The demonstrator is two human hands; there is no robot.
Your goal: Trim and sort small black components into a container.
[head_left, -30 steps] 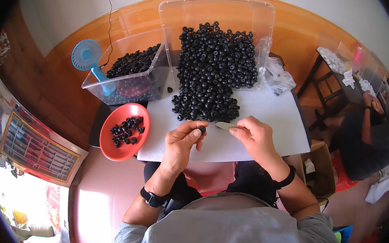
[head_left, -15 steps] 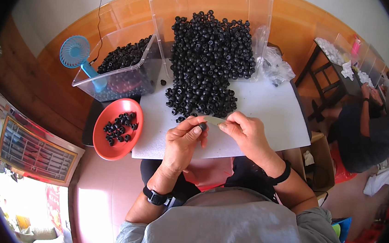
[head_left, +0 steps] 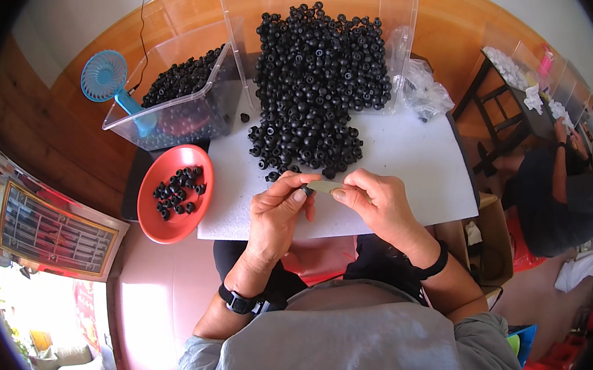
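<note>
My left hand [head_left: 275,210] pinches one small round black part [head_left: 308,191] between thumb and fingers, above the front of the white sheet on the table [head_left: 411,167]. In my right hand [head_left: 382,205] is a thin, pale, blade-like strip [head_left: 324,186], its left end against the black part. My fingers partly cover both pieces. Just beyond my hands, a large heap of the same hollow black parts [head_left: 310,109] spills from a tipped clear plastic bin [head_left: 406,25]. To the left, a red oval bowl [head_left: 149,204] contains several more of these parts.
Behind the bowl, a second clear bin [head_left: 174,131] holds black parts, with a blue fan [head_left: 105,77] at its edge. A crumpled clear bag [head_left: 423,90] lies beside the heap. At right stand a cardboard box [head_left: 494,248] and another person [head_left: 557,187] at a dark table.
The view has shifted slightly. The pale strip has tilted a little against the black part, and both hands keep the same grips.
</note>
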